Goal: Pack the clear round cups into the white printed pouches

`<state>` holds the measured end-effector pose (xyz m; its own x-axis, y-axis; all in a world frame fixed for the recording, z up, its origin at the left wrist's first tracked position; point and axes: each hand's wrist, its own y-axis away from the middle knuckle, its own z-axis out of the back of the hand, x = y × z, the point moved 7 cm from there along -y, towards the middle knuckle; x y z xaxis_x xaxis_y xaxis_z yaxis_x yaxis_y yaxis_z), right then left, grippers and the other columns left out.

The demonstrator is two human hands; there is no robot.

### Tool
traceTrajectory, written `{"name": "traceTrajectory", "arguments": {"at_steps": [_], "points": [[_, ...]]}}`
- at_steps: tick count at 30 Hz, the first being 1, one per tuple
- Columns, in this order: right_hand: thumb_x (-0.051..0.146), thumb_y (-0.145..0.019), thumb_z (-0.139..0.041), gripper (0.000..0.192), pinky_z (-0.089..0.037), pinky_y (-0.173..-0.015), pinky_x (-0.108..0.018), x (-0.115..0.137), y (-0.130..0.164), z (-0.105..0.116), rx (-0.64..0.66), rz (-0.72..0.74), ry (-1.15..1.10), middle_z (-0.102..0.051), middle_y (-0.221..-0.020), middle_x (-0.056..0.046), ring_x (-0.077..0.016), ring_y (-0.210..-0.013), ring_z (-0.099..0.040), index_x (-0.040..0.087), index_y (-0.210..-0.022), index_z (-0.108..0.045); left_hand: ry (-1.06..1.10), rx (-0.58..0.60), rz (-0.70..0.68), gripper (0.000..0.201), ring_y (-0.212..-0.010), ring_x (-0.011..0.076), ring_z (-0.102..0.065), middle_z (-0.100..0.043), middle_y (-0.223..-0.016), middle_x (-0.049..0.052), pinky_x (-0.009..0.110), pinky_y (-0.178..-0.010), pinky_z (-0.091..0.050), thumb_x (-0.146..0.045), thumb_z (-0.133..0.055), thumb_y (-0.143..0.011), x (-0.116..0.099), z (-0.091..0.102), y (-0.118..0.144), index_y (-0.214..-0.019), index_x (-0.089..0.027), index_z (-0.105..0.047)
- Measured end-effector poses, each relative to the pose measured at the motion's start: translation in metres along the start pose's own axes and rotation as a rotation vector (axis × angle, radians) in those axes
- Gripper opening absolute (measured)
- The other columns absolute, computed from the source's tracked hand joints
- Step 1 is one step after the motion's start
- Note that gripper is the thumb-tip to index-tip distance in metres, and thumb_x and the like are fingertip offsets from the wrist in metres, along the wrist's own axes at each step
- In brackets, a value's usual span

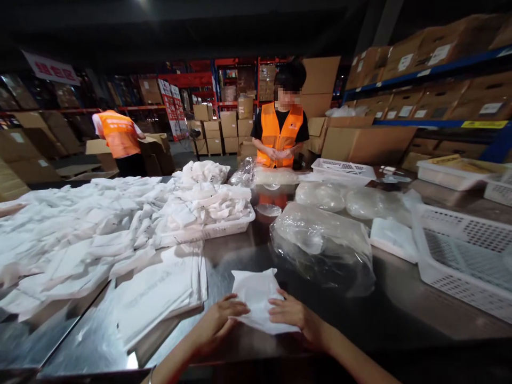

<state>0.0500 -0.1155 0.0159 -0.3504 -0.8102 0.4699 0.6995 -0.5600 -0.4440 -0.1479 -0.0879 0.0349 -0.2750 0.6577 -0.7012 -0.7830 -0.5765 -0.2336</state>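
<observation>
A white non-woven bag (258,301), puffed by something inside that I cannot make out, lies at the front edge of the metal table. My left hand (218,322) grips its left side, fingers on top and thumb at the lower edge. On the opposite side, my right hand (296,317) holds the bag with its fingers spread over the top; its thumb is hidden. Left of my hands is a stack of flat white bags (160,290). A large clear plastic bag (320,245) holding pale round items rests beyond my right hand.
Many filled white bags (80,229) cover the table's left side, beside a heaped white basket (212,230). At right stand a small white packet (394,237) and a perforated basket (464,221). A co-worker in an orange vest (280,128) stands opposite; another person (120,133) bends over boxes.
</observation>
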Motion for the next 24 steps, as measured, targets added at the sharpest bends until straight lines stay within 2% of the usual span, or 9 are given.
{"name": "traceTrajectory", "arguments": {"at_steps": [2,4,5,7,10,13,19,24], "points": [[0.042,-0.099,-0.039,0.039,-0.036,-0.109,-0.047,0.001,0.0,0.002,-0.146,-0.113,-0.079,-0.073,-0.101,-0.01,-0.0238,-0.106,-0.065,0.02,-0.108,-0.07,0.078,-0.23,0.124,0.048,-0.105,0.0238,-0.063,-0.072,-0.106,0.009,0.04,-0.103,-0.042,-0.046,-0.029,-0.098,0.015,-0.002,0.005,-0.104,-0.021,-0.07],[0.051,-0.099,-0.033,0.05,-0.051,-0.09,-0.038,-0.004,0.0,0.004,-0.314,-0.291,-0.078,-0.073,-0.085,-0.008,-0.0204,-0.085,-0.069,0.021,-0.093,-0.072,0.15,-0.464,0.289,0.057,-0.082,0.0235,-0.065,-0.071,-0.082,0.009,0.035,-0.079,-0.052,-0.06,-0.032,-0.093,0.03,-0.004,0.01,-0.078,-0.019,-0.068],[0.056,-0.098,-0.03,0.057,-0.053,-0.076,-0.033,-0.008,0.0,0.005,-0.4,-0.387,-0.062,-0.071,-0.077,-0.007,-0.0192,-0.074,-0.067,0.02,-0.084,-0.071,0.179,-0.579,0.364,0.059,-0.07,0.022,-0.062,-0.067,-0.071,0.008,0.032,-0.067,-0.051,-0.066,-0.034,-0.089,0.035,-0.004,0.012,-0.068,-0.019,-0.063],[0.065,-0.095,-0.027,0.066,-0.048,-0.055,-0.027,-0.016,0.0,0.006,-0.537,-0.57,-0.022,-0.065,-0.062,-0.005,-0.0176,-0.058,-0.061,0.019,-0.072,-0.067,0.206,-0.78,0.474,0.06,-0.057,0.0187,-0.054,-0.058,-0.059,0.004,0.029,-0.055,-0.045,-0.073,-0.037,-0.084,0.038,-0.005,0.014,-0.061,-0.02,-0.053],[0.07,-0.092,-0.025,0.07,-0.039,-0.046,-0.025,-0.025,-0.003,0.006,-0.66,-0.731,0.035,-0.059,-0.051,-0.004,-0.0163,-0.047,-0.055,0.019,-0.066,-0.064,0.189,-0.937,0.561,0.057,-0.053,0.017,-0.049,-0.052,-0.055,0.0,0.028,-0.052,-0.04,-0.072,-0.032,-0.086,0.036,-0.007,0.01,-0.065,-0.022,-0.049],[0.077,-0.088,-0.025,0.073,-0.033,-0.044,-0.026,-0.03,-0.003,0.008,-0.726,-0.792,0.172,-0.059,-0.049,-0.005,-0.0151,-0.042,-0.05,0.02,-0.058,-0.06,0.128,-0.951,0.612,0.052,-0.052,0.0175,-0.05,-0.053,-0.056,0.0,0.028,-0.051,-0.037,-0.065,-0.028,-0.09,0.037,-0.01,0.006,-0.071,-0.022,-0.05],[0.08,-0.086,-0.023,0.076,-0.026,-0.041,-0.025,-0.033,0.003,0.008,-0.729,-0.811,0.321,-0.054,-0.043,-0.003,-0.0119,-0.037,-0.043,0.02,-0.052,-0.056,-0.006,-0.772,0.755,0.032,-0.056,0.0182,-0.054,-0.058,-0.061,0.002,0.027,-0.054,-0.03,-0.037,-0.029,-0.097,0.044,-0.019,0.007,-0.075,-0.022,-0.047],[0.077,-0.088,-0.027,0.071,-0.027,-0.041,-0.025,-0.026,0.004,0.009,-0.731,-0.756,0.372,-0.056,-0.044,-0.003,-0.0132,-0.037,-0.05,0.021,-0.056,-0.057,-0.138,-0.711,0.833,0.028,-0.059,0.017,-0.053,-0.058,-0.064,0.002,0.027,-0.055,-0.025,-0.025,-0.03,-0.099,0.043,-0.021,0.012,-0.078,-0.021,-0.048]]}}
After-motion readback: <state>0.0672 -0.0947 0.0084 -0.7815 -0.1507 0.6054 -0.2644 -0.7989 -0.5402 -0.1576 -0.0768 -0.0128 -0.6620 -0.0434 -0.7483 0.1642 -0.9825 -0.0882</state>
